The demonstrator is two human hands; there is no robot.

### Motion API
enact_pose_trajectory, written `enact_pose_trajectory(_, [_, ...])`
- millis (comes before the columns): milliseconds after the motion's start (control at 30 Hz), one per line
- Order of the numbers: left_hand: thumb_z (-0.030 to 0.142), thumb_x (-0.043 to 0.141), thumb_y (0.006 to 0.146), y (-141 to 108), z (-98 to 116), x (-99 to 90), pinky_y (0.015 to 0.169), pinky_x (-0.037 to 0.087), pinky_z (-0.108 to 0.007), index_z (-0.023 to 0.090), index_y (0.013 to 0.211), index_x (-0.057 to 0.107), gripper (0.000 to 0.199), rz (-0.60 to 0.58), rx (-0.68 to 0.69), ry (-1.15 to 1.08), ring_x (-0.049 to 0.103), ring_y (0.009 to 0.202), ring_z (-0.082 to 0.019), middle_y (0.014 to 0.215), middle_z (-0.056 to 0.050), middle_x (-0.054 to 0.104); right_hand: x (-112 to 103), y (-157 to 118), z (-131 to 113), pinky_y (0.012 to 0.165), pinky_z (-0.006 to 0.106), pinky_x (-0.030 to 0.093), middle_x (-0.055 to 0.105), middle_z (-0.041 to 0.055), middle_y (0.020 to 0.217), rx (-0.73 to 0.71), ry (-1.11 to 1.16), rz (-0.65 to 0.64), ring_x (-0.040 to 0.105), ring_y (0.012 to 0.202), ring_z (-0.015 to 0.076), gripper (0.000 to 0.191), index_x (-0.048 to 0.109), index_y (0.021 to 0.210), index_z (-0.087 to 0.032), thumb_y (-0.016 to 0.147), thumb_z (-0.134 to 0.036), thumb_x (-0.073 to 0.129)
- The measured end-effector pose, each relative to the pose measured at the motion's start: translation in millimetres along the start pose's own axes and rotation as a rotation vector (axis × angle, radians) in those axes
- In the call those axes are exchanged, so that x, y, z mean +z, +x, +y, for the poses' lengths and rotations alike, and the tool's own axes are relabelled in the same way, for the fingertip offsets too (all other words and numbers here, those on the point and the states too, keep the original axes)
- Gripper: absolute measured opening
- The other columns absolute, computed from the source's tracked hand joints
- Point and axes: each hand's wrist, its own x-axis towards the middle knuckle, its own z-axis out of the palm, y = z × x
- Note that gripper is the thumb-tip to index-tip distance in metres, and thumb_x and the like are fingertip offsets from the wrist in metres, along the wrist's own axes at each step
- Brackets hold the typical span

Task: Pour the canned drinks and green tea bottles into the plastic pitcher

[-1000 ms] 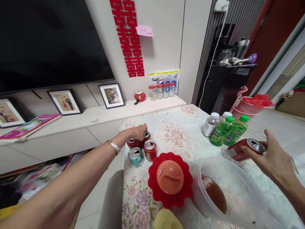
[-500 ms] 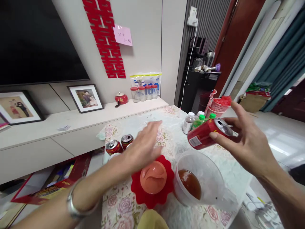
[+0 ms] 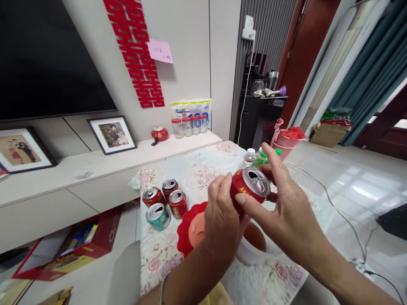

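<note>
Both hands hold one opened red drink can (image 3: pixel 251 186) above the table, its silver top tilted toward me. My left hand (image 3: pixel 224 216) wraps the can's left side and base. My right hand (image 3: pixel 286 203) grips its right side with the thumb across the front and the index finger raised. Below them stands a clear plastic jug (image 3: pixel 251 254) with brown liquid (image 3: pixel 255 238), partly hidden by my hands. Beside it lies a red scalloped dish (image 3: pixel 184 237) carrying an orange-pink round piece (image 3: pixel 195 228), half covered by my left hand.
On the left of the floral tablecloth (image 3: pixel 155 262) stand several opened cans, among them a teal can (image 3: pixel 158 217) and a red can (image 3: pixel 177 203). Bottles with white and green caps (image 3: pixel 260 159) stand behind my right hand. A white cabinet (image 3: pixel 73 169) runs along the wall.
My left hand has moved right from over the dish and taken hold of the can. The can has come left and more upright in my right hand.
</note>
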Motion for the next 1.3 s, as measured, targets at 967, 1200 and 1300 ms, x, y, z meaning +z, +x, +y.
enact_pose_trajectory(967, [0.021,0.069,0.069,79,-43,-77.2,0.09,0.058,-0.037,0.028,0.135,0.058,0.067,-1.261,-0.455,-0.287,0.072,0.108,-0.027,0.121,-0.004,0.074,-15,-132,90,0.073,0.026,0.063,0.078,0.0062,0.112,0.163,-0.183,0.065,0.077,0.09,0.0184,0.039,0.071,0.133,-0.023,0.107,-0.045,0.052])
enact_pose_trajectory(1200, [0.027,0.066,0.068,100,-39,-66.1,0.095,0.057,-0.04,0.028,0.127,0.069,0.06,-1.316,-0.37,-0.251,0.07,0.11,-0.028,0.123,-0.004,0.072,-11,-132,89,0.055,0.018,0.055,0.079,0.0004,0.098,0.063,-0.241,0.095,0.072,0.064,0.0102,0.033,0.065,0.136,-0.021,0.11,-0.034,0.049])
enact_pose_trajectory(1300, [0.034,0.069,0.068,106,-37,-64.1,0.071,0.056,-0.031,0.026,0.127,0.062,0.06,-1.318,-0.486,-0.185,0.071,0.084,-0.022,0.108,-0.003,0.074,-10,-134,92,0.055,0.017,0.055,0.079,-0.0013,0.105,0.067,-0.244,0.082,0.072,0.065,0.0088,0.033,0.061,0.141,-0.026,0.11,-0.032,0.05])
